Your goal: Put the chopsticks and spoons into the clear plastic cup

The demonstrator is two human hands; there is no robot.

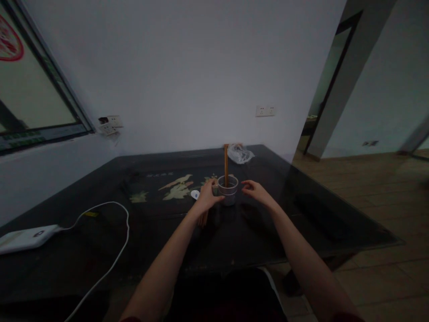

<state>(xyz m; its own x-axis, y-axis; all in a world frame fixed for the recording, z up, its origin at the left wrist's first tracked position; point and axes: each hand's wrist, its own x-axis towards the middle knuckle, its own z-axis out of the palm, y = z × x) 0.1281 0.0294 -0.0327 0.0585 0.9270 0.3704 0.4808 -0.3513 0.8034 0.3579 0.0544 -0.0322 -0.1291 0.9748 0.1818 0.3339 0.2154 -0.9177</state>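
A grey cup (229,199) with a pale rim stands upright on the dark table. Several chopsticks (226,163) rise from inside it, close together. My left hand (208,195) curves round the cup's left side, the thumb across its front and the fingers near the rim. To the right of the cup, a short gap away, my right hand (256,191) is open with its fingers apart, holding nothing. Partly hidden under my left wrist, more chopsticks (203,219) lie on the table. A white spoon (195,194) with a blue mark lies left of that hand.
The glossy black table (161,241) bears a bird-and-flower picture (177,188). A crumpled clear plastic bag (240,154) lies at its back edge by the wall. At the left are a white device (28,238) and its looping white cable (126,232).
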